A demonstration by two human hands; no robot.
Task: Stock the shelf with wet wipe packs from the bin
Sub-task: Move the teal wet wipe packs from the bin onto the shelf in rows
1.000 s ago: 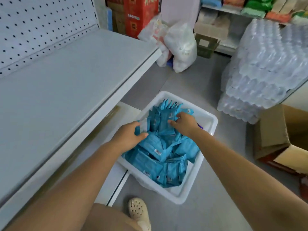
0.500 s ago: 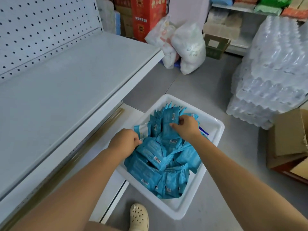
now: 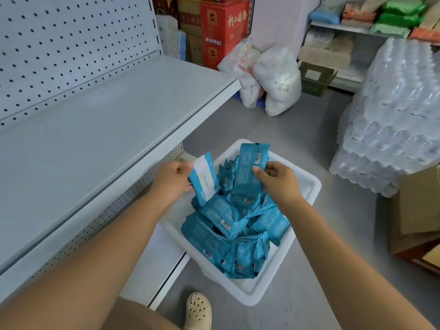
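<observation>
Both hands apart over the white bin (image 3: 307, 184) on the floor: left hand (image 3: 172, 179) curled round a white-faced pack (image 3: 203, 181) at the bin's shelf-side edge, right hand (image 3: 278, 183) pinching a teal pack (image 3: 248, 170), barcode showing, above the heaped packs (image 3: 228, 225); shelf (image 3: 95, 129) alongside left.

Head view down onto the bin (image 3: 248, 294)
</observation>
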